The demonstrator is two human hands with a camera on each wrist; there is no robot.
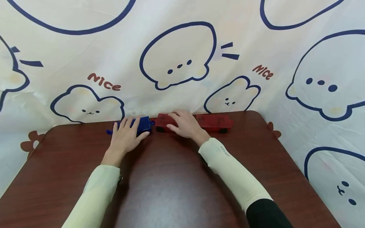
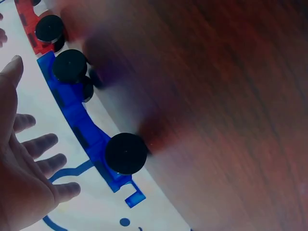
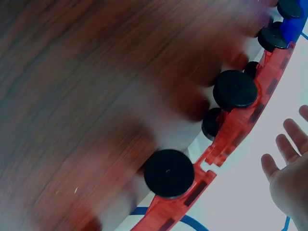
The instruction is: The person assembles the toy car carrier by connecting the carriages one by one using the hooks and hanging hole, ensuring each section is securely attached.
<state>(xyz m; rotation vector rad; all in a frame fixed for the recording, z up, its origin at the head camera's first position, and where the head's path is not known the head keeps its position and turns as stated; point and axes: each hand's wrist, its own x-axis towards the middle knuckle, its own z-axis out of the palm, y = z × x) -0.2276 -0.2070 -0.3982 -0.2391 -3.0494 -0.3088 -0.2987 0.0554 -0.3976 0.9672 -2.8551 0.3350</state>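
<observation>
A translucent blue toy train wagon [image 1: 144, 124] stands near the table's far edge, a hook [image 1: 109, 132] at its left end. My left hand [image 1: 123, 138] is over it with fingers spread, hiding part of its body. To its right a red wagon [image 1: 163, 121] joins the blue one end to end. My right hand [image 1: 186, 125] lies above this red wagon, fingers extended, none curled round it. A second red wagon [image 1: 214, 122] follows on the right. In the left wrist view the blue wagon [image 2: 77, 118] shows black wheels [image 2: 126, 153] and the fingertips apart from it.
The dark brown wooden table [image 1: 165, 177] spreads in front of the wagons. Behind them hangs a pale cloth [image 1: 159, 104] with blue-outlined cartoon figures and the word "Nice". It also runs down the right side of the table.
</observation>
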